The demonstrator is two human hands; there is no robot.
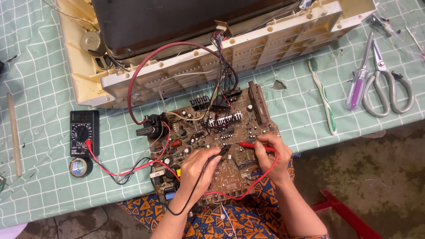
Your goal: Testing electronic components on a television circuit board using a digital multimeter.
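The left hand (199, 164) pinches a black probe (220, 153), its tip down on the brown circuit board (212, 141) that lies under both hands at the counter's (40, 84) near edge. Just right of it, the right hand (272, 155) pinches a red probe (249, 144), whose tip points left toward the black one, also on the board. Red and black leads run left from the hands to a black multimeter (84, 132), with a roll of tape (79, 167) just below it. Beyond the board sits an opened cream casing (265, 44). Farther right of the right hand lie a toothbrush (323, 97), a screwdriver (359, 79) and scissors (389, 84).
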